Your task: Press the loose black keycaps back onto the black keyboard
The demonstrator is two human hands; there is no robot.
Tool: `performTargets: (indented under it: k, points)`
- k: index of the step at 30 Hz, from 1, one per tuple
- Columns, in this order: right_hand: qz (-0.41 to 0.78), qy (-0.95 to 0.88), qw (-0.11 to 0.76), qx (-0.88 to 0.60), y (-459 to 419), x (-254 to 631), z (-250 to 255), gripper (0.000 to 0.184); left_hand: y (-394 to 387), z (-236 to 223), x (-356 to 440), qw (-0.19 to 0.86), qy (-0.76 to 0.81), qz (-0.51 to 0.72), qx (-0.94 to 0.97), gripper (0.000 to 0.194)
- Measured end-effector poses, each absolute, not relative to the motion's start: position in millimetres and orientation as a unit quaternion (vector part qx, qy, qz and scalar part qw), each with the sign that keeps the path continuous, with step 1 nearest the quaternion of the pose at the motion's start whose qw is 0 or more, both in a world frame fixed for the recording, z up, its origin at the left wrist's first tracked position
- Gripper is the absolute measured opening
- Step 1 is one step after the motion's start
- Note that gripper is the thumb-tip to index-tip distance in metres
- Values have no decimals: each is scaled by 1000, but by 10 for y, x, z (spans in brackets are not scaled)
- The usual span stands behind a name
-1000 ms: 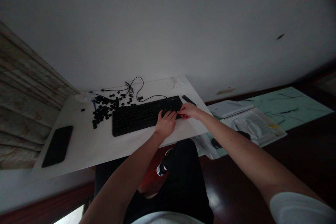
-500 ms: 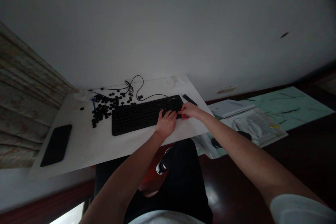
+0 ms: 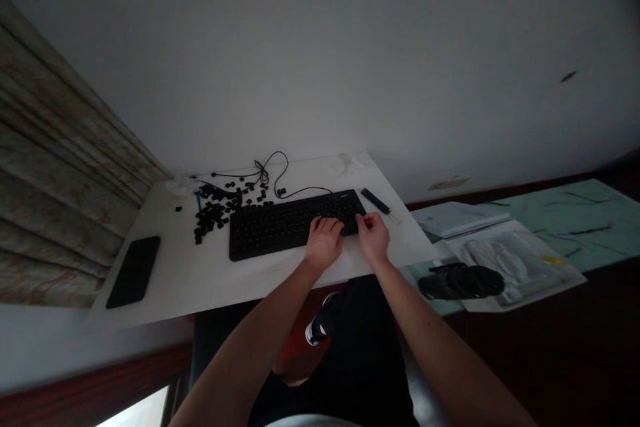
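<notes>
A black computer keyboard (image 3: 285, 229) lies on the white desk (image 3: 170, 273), its cable (image 3: 271, 170) looping behind it. My left hand (image 3: 324, 243) rests on the keyboard's right-hand keys, fingers apart, with nothing visible in them. My right hand (image 3: 373, 238) sits at the keyboard's right end, fingertips bunched against its near corner. Left of the keyboard lies a heap of loose black keycaps (image 3: 215, 211). A slim black bar (image 3: 375, 201) lies just beyond my right hand, not touching it.
A black smartphone (image 3: 133, 272) lies face up at the desk's left, with a fabric curtain (image 3: 65, 167) beyond it. Right of the desk and lower down are a white notebook (image 3: 457, 219), a plastic bag (image 3: 510, 263), a dark object (image 3: 461, 282) and a green mat (image 3: 565, 223).
My right hand has swung in from the side to point straight ahead, its forearm now nearer my body. The view has tilted, bringing the dark object on the right into sight.
</notes>
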State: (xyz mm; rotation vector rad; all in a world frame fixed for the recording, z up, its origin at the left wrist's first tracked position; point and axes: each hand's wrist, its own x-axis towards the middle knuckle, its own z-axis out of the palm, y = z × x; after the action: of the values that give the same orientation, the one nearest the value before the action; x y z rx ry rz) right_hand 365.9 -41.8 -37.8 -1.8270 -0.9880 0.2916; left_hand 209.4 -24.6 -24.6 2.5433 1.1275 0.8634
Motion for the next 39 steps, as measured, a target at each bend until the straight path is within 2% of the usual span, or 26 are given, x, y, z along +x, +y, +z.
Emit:
performTargets:
  k: [5, 12, 15, 22, 27, 32, 36, 39]
  points:
    - [86, -450, 460, -760, -434, 3606, -366, 45, -327, -201, 1693, 121, 414, 381, 818, 30]
    - [31, -477, 445, -757, -497, 3564, -349, 45, -184, -169, 44, -9, 518, 371, 771, 21]
    - [2, -529, 434, -729, -449, 3374, -306, 39, -113, -234, -412, -10, 565, 376, 734, 19]
    - [142, -717, 361, -579, 458, 2527, -27, 21, -67, -286, -416, 49, 571, 378, 727, 16]
    - [139, -723, 241, -632, 1130, 2142, 46, 31, -81, -253, -421, 64, 568, 379, 728, 14]
    - [135, -725, 174, -652, 1322, 2043, -36, 22, -76, -279, -424, 66, 556, 372, 741, 13]
    - [150, -710, 198, -659, 1352, 2024, -56, 19, -56, -286, -425, 84, 559, 370, 738, 12]
    - [224, -656, 289, -660, 1309, 1999, -16, 14, -45, -282, -435, 89, 567, 371, 730, 12]
